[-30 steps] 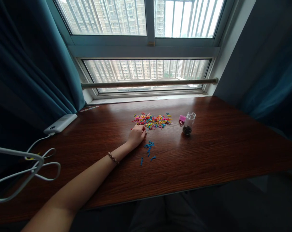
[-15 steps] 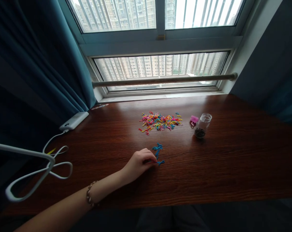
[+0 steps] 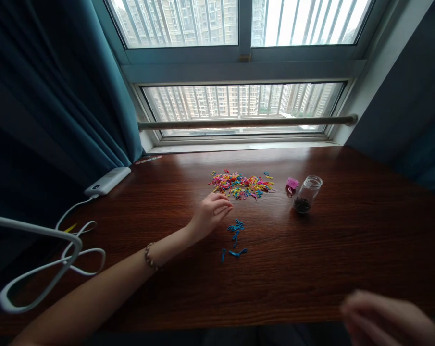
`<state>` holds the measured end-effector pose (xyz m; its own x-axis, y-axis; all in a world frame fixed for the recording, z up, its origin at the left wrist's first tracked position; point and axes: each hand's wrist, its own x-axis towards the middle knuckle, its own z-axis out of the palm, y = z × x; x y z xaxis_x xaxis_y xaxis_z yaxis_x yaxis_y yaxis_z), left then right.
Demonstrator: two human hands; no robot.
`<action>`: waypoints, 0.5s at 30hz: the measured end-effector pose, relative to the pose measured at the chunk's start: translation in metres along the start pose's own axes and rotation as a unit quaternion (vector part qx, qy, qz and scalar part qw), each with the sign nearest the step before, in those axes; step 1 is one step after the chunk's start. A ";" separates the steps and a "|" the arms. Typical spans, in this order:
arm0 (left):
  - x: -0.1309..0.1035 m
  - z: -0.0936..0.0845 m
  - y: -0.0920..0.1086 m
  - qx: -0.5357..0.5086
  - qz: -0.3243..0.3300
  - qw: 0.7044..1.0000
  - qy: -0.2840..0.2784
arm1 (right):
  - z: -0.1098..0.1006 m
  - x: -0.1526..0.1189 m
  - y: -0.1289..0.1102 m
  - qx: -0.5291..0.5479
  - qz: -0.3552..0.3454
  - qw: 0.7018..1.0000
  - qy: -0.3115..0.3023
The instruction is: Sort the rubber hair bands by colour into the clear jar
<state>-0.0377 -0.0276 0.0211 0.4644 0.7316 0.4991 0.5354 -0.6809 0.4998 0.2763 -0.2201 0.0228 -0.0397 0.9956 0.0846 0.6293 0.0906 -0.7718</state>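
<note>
Blue bands (image 3: 236, 226) lie in a small loose group on the brown table, several pieces in all. Just beyond and left of them hovers my left hand (image 3: 210, 215), thumb and fingertips close together; whether anything tiny is between them is too small to tell. Its fingertips are at the near edge of a multicoloured pile of small bands (image 3: 242, 185). My right hand (image 3: 386, 317) is blurred at the lower right, partly cut off by the frame, so its fingers cannot be read.
A clear glass jar with dark contents (image 3: 307, 194) stands at the right beside a pink item (image 3: 292, 183). A white power bank (image 3: 107, 182) with a cable (image 3: 68, 259) lies left, near a blue curtain (image 3: 105, 96). A window rail (image 3: 246, 123) runs behind the table.
My left hand has moved away from the blue bands toward the coloured pile, uncovering a blue band at the near left. My right hand has come into view at the lower right.
</note>
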 end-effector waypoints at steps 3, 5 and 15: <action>0.024 0.014 -0.027 0.024 0.021 0.999 0.044 | 0.026 0.097 -0.034 -0.019 -0.060 0.998 -0.020; 0.031 0.024 -0.042 0.041 0.026 0.997 0.054 | 0.052 0.163 -0.046 -0.098 -0.069 0.992 0.048; 0.024 0.032 -0.052 0.131 0.051 0.990 -0.003 | 0.096 0.239 0.003 -0.211 -0.086 0.970 0.091</action>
<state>-0.0325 0.0264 -0.0159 0.5298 0.6601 0.5326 0.6499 -0.7194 0.2453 0.1944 0.0202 -0.0201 -0.0583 0.9429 0.3280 0.8885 0.1988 -0.4136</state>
